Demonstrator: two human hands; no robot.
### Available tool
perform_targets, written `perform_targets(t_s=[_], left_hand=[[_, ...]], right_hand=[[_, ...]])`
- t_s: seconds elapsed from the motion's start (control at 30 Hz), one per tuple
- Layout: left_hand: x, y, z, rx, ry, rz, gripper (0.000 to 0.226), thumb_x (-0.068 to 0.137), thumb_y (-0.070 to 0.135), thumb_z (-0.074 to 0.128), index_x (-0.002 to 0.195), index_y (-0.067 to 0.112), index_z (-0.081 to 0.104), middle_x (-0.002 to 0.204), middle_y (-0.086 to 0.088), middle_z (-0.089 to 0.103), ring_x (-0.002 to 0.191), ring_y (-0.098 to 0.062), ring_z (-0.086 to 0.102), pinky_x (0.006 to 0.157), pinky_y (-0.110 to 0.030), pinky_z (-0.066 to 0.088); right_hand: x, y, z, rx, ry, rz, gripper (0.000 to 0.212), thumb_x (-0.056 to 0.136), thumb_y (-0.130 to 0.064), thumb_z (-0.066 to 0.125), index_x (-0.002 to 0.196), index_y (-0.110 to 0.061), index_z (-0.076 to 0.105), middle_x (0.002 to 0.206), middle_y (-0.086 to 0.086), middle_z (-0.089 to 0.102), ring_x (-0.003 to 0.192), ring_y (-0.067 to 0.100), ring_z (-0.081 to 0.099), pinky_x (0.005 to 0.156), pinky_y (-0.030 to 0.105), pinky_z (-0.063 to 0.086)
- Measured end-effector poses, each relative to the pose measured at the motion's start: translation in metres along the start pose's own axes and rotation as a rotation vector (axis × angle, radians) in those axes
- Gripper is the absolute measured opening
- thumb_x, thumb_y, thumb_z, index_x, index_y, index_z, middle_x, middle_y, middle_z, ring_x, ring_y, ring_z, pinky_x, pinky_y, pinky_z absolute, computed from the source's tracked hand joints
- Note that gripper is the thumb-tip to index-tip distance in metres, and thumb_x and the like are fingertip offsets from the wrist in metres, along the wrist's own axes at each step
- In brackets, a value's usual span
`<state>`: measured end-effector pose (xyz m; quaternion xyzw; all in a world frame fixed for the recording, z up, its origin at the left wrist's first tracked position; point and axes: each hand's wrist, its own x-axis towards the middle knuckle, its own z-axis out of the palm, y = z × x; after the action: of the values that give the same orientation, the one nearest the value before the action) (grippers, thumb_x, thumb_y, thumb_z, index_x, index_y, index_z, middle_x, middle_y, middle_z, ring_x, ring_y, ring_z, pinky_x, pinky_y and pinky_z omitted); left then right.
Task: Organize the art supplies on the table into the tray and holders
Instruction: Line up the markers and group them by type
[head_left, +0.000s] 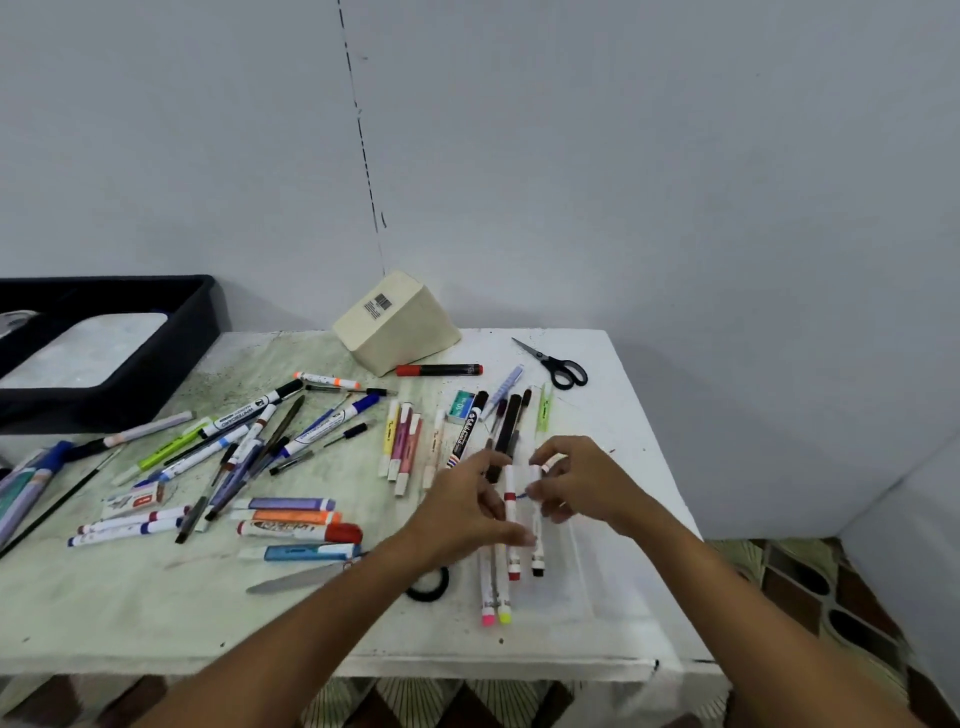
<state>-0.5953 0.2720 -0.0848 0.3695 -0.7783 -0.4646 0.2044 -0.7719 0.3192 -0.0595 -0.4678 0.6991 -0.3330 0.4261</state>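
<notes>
Right of centre in the head view, left hand (470, 512) pinching a red-banded white marker (511, 519), right hand (582, 480) gripping a black-tipped white marker (536, 525), both hovering over the table (156, 597), scattered pens (249, 447) lying at left, black tray (197, 322) sitting upper left.

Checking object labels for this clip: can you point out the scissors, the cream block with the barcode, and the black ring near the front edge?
scissors (563, 371), head view, on the black handles.
cream block (410, 332), head view, on its front face.
black ring (434, 590), head view, on the visible lower band.
</notes>
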Motion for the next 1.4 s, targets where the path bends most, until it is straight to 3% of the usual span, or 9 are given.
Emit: perform_targets(t_s=[0.2,0.33,0.53,0.7,0.8,0.93,1.13,1.3,1.4], left_hand=[[-0.015,0.003,0.02,0.213,-0.018,0.013,0.094,0.059,0.039,0.09,0.138,0.018,0.043,0.071,0.003,0.065,0.059,-0.001,0.058,0.058,-0.016,0.048],[-0.018,0.006,0.021,0.348,0.002,0.012,0.098,0.06,0.048,0.086,0.141,0.017,0.041,0.075,0.004,0.061,0.068,-0.006,0.057,0.061,-0.014,0.043],[-0.021,0.009,0.014,0.614,-0.077,-0.029,0.099,0.065,0.063,0.075,0.144,0.017,0.038,0.119,-0.005,0.059,0.107,-0.02,0.053,0.081,-0.027,0.039],[-0.016,0.012,0.013,0.452,0.009,-0.049,0.064,0.071,0.045,0.08,0.123,0.018,0.055,0.089,0.006,0.06,0.078,-0.01,0.055,0.065,-0.024,0.043],[-0.013,0.014,0.013,0.258,0.11,-0.1,0.042,0.075,0.022,0.08,0.11,0.011,0.06,0.077,0.001,0.066,0.065,-0.009,0.062,0.063,-0.026,0.053],[-0.012,0.02,0.008,0.067,0.128,-0.148,0.032,0.076,0.005,0.077,0.105,0.002,0.062,0.066,-0.009,0.07,0.054,-0.016,0.068,0.056,-0.03,0.058],[-0.017,0.018,0.013,0.091,0.041,-0.173,0.038,0.077,0.008,0.078,0.111,0.001,0.062,0.074,-0.016,0.073,0.061,-0.023,0.071,0.065,-0.035,0.061],[-0.019,0.008,0.019,0.265,0.108,-0.11,0.049,0.074,0.024,0.081,0.117,0.006,0.065,0.079,-0.006,0.074,0.066,-0.012,0.069,0.076,-0.029,0.057],[-0.02,0.007,0.02,0.358,0.112,-0.08,0.052,0.075,0.033,0.08,0.119,0.009,0.065,0.085,-0.002,0.071,0.072,-0.011,0.064,0.072,-0.025,0.053]], right_hand=[[-0.019,0.012,-0.001,0.005,-0.038,0.027,0.031,0.078,0.001,0.072,0.105,-0.001,0.057,0.077,0.022,0.067,0.058,0.026,0.064,0.056,0.035,0.058],[-0.022,0.014,0.004,-0.021,-0.06,0.043,0.032,0.078,-0.001,0.073,0.106,-0.003,0.057,0.08,0.022,0.068,0.058,0.025,0.064,0.055,0.033,0.058],[-0.021,0.015,0.012,-0.053,-0.074,0.06,0.031,0.08,-0.004,0.073,0.106,-0.005,0.057,0.086,0.023,0.069,0.054,0.021,0.064,0.05,0.027,0.054],[-0.022,0.018,0.015,-0.053,-0.065,0.057,0.03,0.08,-0.004,0.072,0.106,-0.005,0.058,0.077,0.02,0.068,0.054,0.022,0.063,0.052,0.029,0.055],[-0.022,0.018,0.016,-0.041,-0.059,0.053,0.029,0.08,-0.004,0.072,0.106,-0.005,0.058,0.078,0.021,0.068,0.054,0.022,0.063,0.052,0.028,0.054],[-0.022,0.018,0.015,-0.028,-0.058,0.055,0.028,0.081,-0.003,0.072,0.106,-0.005,0.059,0.077,0.019,0.068,0.052,0.021,0.063,0.051,0.028,0.054],[-0.021,0.019,0.016,-0.043,-0.057,0.048,0.03,0.08,-0.003,0.073,0.106,-0.005,0.06,0.08,0.02,0.069,0.053,0.021,0.064,0.054,0.03,0.057],[-0.022,0.018,0.016,-0.059,-0.06,0.03,0.029,0.08,-0.002,0.073,0.106,-0.004,0.06,0.077,0.019,0.067,0.053,0.024,0.064,0.055,0.032,0.058],[-0.023,0.015,0.016,-0.072,-0.064,0.027,0.031,0.079,-0.002,0.074,0.107,-0.004,0.061,0.081,0.022,0.068,0.054,0.025,0.065,0.055,0.032,0.059]])
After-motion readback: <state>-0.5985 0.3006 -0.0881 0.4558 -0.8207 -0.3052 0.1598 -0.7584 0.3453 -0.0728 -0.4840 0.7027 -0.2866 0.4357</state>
